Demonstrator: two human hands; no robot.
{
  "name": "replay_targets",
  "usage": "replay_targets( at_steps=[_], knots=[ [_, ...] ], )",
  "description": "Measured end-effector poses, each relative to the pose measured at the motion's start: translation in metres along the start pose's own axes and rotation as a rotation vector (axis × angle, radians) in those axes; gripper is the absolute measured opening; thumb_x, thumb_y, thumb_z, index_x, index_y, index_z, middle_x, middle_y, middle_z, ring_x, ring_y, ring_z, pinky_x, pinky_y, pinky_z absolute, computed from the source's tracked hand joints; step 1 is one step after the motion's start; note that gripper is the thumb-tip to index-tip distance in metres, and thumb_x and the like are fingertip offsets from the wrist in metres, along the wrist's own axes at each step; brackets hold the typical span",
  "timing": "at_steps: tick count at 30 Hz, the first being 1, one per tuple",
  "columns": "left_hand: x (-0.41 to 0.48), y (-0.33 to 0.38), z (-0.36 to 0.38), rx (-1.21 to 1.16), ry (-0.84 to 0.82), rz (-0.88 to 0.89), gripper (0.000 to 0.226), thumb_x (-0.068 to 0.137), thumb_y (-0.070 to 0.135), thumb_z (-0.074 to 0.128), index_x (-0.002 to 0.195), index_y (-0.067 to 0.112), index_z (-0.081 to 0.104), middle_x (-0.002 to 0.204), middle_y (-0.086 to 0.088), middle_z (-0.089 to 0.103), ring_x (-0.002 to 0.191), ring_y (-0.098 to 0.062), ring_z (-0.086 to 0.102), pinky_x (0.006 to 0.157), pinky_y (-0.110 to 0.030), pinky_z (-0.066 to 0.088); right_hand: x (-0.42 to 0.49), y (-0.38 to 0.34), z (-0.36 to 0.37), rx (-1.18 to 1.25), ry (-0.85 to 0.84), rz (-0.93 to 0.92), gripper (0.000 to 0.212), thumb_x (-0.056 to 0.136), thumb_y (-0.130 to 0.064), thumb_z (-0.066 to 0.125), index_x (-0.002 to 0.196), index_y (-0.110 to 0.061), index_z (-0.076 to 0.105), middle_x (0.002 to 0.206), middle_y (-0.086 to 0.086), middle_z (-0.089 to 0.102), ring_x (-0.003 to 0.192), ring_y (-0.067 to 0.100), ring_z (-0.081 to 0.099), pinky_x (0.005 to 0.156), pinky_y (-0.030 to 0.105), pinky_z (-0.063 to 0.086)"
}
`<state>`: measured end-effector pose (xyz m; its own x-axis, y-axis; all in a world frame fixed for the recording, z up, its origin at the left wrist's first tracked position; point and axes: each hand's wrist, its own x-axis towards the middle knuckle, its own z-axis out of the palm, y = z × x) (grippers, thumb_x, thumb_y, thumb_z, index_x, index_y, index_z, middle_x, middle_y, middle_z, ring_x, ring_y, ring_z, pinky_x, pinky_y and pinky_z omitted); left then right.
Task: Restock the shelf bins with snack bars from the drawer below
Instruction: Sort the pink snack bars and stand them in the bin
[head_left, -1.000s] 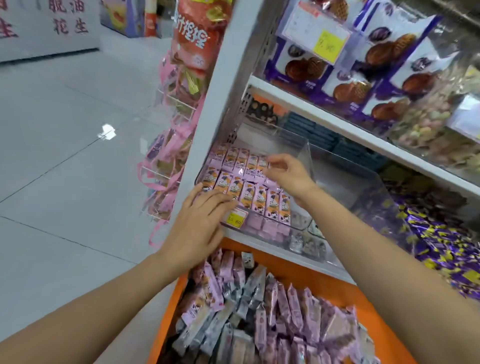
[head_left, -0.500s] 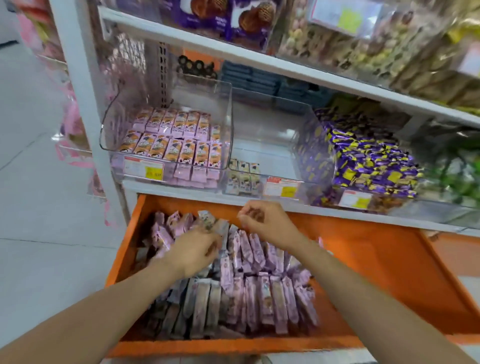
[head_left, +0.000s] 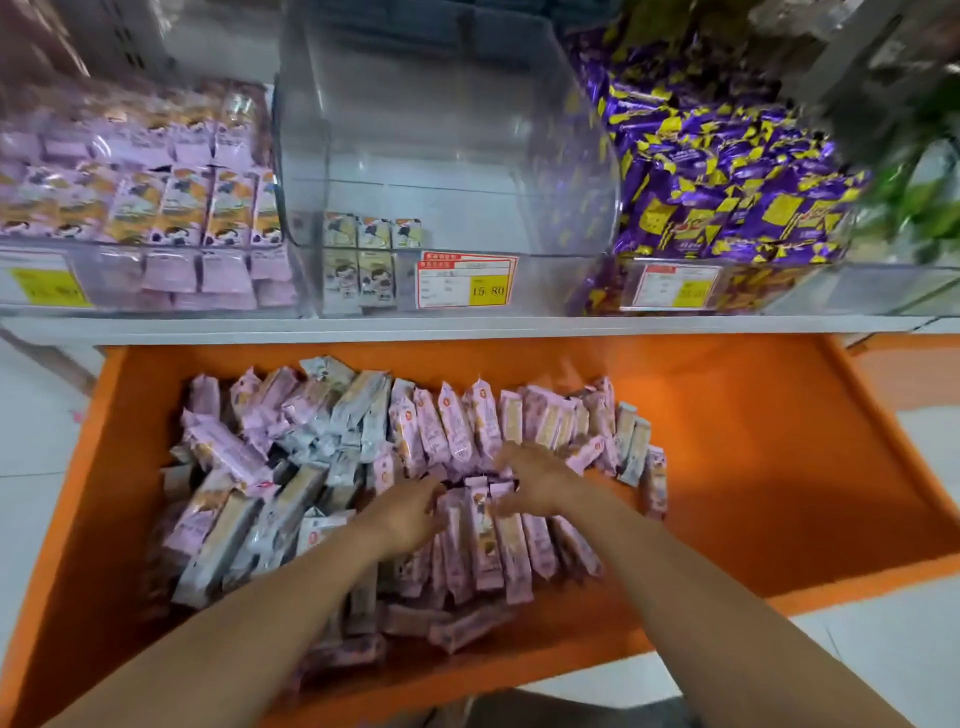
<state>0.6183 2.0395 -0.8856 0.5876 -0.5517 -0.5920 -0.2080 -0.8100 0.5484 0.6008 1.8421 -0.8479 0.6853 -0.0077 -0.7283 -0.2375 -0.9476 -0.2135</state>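
An open orange drawer (head_left: 779, 467) below the shelf holds a heap of pink and grey snack bars (head_left: 322, 467). Both my hands are down in that heap, close together. My left hand (head_left: 410, 512) curls its fingers onto the left side of a row of pink bars (head_left: 485, 540). On the row's right side, my right hand (head_left: 535, 478) has its fingers curled over the top ends. Above, the left clear bin (head_left: 291, 280) is packed with pink bars. The middle clear bin (head_left: 447, 156) holds only a few grey bars (head_left: 358, 249) at its front left.
A third bin at the right is full of purple and yellow packets (head_left: 727, 171). Price tags (head_left: 467, 280) hang on the bin fronts. The white shelf edge (head_left: 467, 327) runs just above the drawer. The drawer's right half is bare orange. Pale floor tiles lie on both sides.
My hands left the left shelf bin and dropped into the drawer. They now curl onto a row of pink bars. The view tilted down and moved closer.
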Motion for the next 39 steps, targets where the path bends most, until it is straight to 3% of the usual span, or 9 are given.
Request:
replay_targets(
  at_steps=[8, 17, 21, 24, 28, 31, 34, 37, 39],
  knots=[
    [0.031, 0.014, 0.033, 0.076, 0.002, -0.168, 0.059, 0.093, 0.06, 0.047, 0.144, 0.03, 0.039, 0.147, -0.012, 0.034, 0.137, -0.035, 0.028, 0.109, -0.044, 0.034, 0.013, 0.013, 0.015, -0.158, 0.04, 0.062, 0.074, 0.082, -0.053, 0.071, 0.136, -0.01, 0.047, 0.149, 0.016, 0.021, 0.141, 0.036, 0.021, 0.108, 0.048, 0.04],
    [0.034, 0.033, 0.042, -0.028, 0.173, -0.269, 0.053, 0.083, 0.054, 0.068, 0.128, 0.033, 0.05, 0.135, -0.01, 0.03, 0.126, -0.035, 0.029, 0.1, -0.038, 0.036, 0.012, 0.028, 0.008, 0.219, 0.074, -0.092, 0.043, 0.082, -0.037, 0.077, 0.114, -0.02, 0.053, 0.119, 0.007, 0.039, 0.11, 0.028, 0.041, 0.091, 0.041, 0.041],
    [0.03, 0.031, 0.04, -0.294, 0.254, -0.174, 0.046, 0.078, 0.035, 0.078, 0.111, 0.028, 0.047, 0.115, -0.004, 0.053, 0.114, -0.033, 0.048, 0.093, -0.043, 0.046, 0.003, 0.036, 0.002, 0.535, 0.031, -0.143, 0.03, 0.088, -0.02, 0.071, 0.109, -0.015, 0.051, 0.092, -0.001, 0.049, 0.078, 0.017, 0.049, 0.075, 0.036, 0.044],
    [0.022, 0.028, 0.029, -0.549, 0.296, -0.073, 0.043, 0.083, 0.014, 0.076, 0.11, 0.023, 0.044, 0.091, 0.001, 0.056, 0.084, -0.021, 0.058, 0.074, -0.04, 0.053, -0.006, 0.039, -0.005, 0.751, 0.054, -0.136, 0.025, 0.089, -0.009, 0.068, 0.109, -0.02, 0.056, 0.096, 0.004, 0.055, 0.083, 0.019, 0.056, 0.076, 0.036, 0.048],
    [0.006, 0.032, 0.006, -0.796, 0.216, -0.049, 0.035, 0.095, 0.013, 0.062, 0.126, 0.016, 0.046, 0.109, -0.007, 0.057, 0.088, -0.016, 0.06, 0.069, -0.021, 0.052, -0.018, 0.034, -0.017, 1.01, 0.032, -0.144, 0.034, 0.09, 0.004, 0.062, 0.116, -0.017, 0.054, 0.099, 0.007, 0.055, 0.086, 0.019, 0.059, 0.074, 0.026, 0.054],
    [-0.013, 0.035, -0.012, -0.977, 0.209, -0.102, 0.004, 0.098, 0.015, 0.055, 0.096, 0.016, 0.058, 0.095, -0.003, 0.057, 0.081, -0.011, 0.053, 0.073, -0.02, 0.045, -0.025, 0.025, -0.023, 1.175, -0.035, -0.199, 0.037, 0.09, 0.009, 0.058, 0.121, -0.011, 0.051, 0.106, 0.011, 0.057, 0.082, 0.017, 0.062, 0.072, 0.021, 0.053],
    [-0.028, 0.031, -0.024, -1.097, 0.134, -0.089, 0.009, 0.097, 0.013, 0.056, 0.092, 0.02, 0.055, 0.1, 0.008, 0.056, 0.085, -0.004, 0.058, 0.092, -0.027, 0.044, -0.03, 0.011, -0.026, 1.245, -0.072, -0.283, 0.038, 0.091, 0.012, 0.054, 0.12, -0.013, 0.052, 0.112, 0.009, 0.056, 0.08, 0.015, 0.061, 0.08, 0.024, 0.052],
    [-0.043, 0.027, -0.035, -1.221, 0.079, -0.044, 0.013, 0.098, 0.006, 0.053, 0.098, 0.019, 0.057, 0.105, 0.01, 0.059, 0.074, 0.011, 0.06, 0.065, -0.006, 0.044, -0.035, -0.007, -0.025, 1.226, -0.059, -0.343, 0.039, 0.091, 0.013, 0.051, 0.118, -0.016, 0.054, 0.112, 0.006, 0.053, 0.078, 0.014, 0.055, 0.084, 0.027, 0.05],
    [-0.054, 0.02, -0.041, -1.251, 0.081, -0.042, 0.015, 0.098, 0.006, 0.053, 0.099, 0.02, 0.056, 0.105, 0.01, 0.06, 0.077, 0.009, 0.059, 0.063, -0.005, 0.044, -0.039, -0.022, -0.024, 1.219, -0.018, -0.355, 0.04, 0.091, 0.014, 0.049, 0.119, -0.014, 0.054, 0.098, 0.003, 0.054, 0.073, 0.011, 0.053, 0.081, 0.027, 0.048]
  ],
)
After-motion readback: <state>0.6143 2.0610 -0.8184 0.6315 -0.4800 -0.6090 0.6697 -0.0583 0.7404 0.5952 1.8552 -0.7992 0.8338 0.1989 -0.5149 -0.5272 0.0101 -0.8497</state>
